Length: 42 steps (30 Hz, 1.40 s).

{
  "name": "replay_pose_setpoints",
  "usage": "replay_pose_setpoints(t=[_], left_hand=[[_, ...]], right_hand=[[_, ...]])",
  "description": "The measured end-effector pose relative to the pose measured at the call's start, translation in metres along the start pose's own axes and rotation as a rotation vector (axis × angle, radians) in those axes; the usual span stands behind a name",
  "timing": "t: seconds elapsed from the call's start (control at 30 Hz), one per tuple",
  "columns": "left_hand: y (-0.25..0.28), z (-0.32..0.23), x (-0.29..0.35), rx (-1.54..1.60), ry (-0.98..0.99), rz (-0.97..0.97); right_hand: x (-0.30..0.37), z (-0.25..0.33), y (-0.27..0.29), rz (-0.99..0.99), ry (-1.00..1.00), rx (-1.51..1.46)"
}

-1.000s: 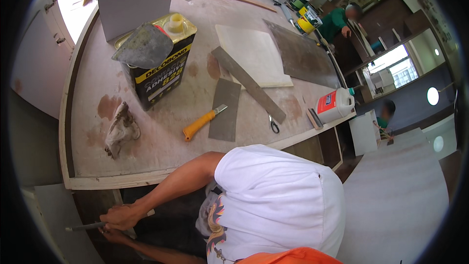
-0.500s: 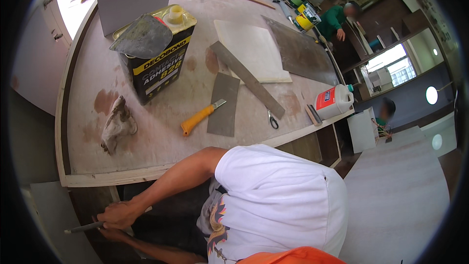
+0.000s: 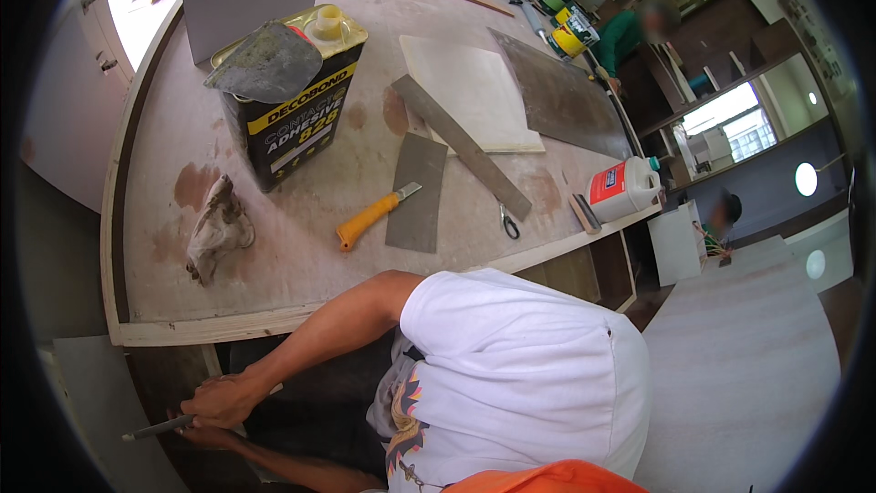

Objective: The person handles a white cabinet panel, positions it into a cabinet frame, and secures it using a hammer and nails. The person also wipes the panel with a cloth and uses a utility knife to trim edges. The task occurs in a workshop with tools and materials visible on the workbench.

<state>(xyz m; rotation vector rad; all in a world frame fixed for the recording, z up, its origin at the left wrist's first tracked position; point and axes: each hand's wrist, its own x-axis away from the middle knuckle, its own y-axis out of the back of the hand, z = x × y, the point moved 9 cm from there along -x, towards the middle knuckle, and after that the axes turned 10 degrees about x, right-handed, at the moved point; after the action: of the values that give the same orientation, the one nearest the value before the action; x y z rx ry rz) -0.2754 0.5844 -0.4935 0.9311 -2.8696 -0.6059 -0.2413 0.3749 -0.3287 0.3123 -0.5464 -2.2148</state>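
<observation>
My right hand [image 3: 219, 401] is closed around a thin grey strip [image 3: 157, 427] with a pale tip, below the table's near left corner. Close under it is my left hand [image 3: 208, 436], in shadow and partly covered, so its fingers do not show well. On the table above lie a crumpled, stained rag [image 3: 219, 233] and an orange-handled knife [image 3: 370, 219], its blade resting on a grey-brown laminate piece [image 3: 418, 192]. A black and yellow adhesive can [image 3: 297, 132] stands behind them, with a dark, flat scraper-like sheet [image 3: 269, 64] on its top.
A long laminate strip [image 3: 465, 151], scissors [image 3: 508, 222], a white sheet [image 3: 474, 91] and a dark panel [image 3: 566, 91] lie on the table [image 3: 301, 265]. A white jug [image 3: 625, 190] stands near the right edge. Two other people are at the right, one with a green sleeve [image 3: 620, 36].
My hands and the grey strip stay almost where they were. The far person in green has lowered a hand toward the table's far edge, and the other person's head has shifted slightly.
</observation>
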Motion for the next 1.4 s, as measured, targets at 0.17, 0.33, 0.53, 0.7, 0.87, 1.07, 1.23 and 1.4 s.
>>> replay_pose_setpoints(t=[0.17, 0.33, 0.53, 0.7, 0.87, 1.07, 1.23, 1.4], left_hand=[[-0.002, 0.0, 0.002, 0.01, -0.005, 0.002], [0.002, 0.004, 0.0, 0.016, -0.004, -0.001], [0.003, 0.003, -0.001, 0.021, -0.011, -0.013], [0.002, 0.004, 0.0, 0.027, -0.008, -0.021], [0.0, 0.002, 0.001, 0.035, -0.011, -0.019], [-0.002, 0.0, 0.004, 0.046, -0.013, -0.019], [-0.001, 0.001, 0.005, 0.051, -0.005, -0.023], [-0.003, 0.001, 0.007, 0.057, -0.005, -0.026]], right_hand=[[-0.001, -0.001, -0.005, 0.019, 0.009, 0.052], [0.002, 0.0, -0.002, 0.022, -0.065, -0.051], [0.001, 0.001, -0.002, 0.062, -0.046, 0.007], [0.001, 0.002, -0.002, 0.056, -0.018, 0.023], [0.002, 0.002, -0.003, 0.066, -0.035, 0.02], [-0.001, -0.005, -0.012, 0.069, -0.036, 0.033], [-0.003, -0.005, -0.011, 0.046, -0.014, 0.032], [-0.003, -0.004, -0.009, 0.033, 0.01, 0.052]])
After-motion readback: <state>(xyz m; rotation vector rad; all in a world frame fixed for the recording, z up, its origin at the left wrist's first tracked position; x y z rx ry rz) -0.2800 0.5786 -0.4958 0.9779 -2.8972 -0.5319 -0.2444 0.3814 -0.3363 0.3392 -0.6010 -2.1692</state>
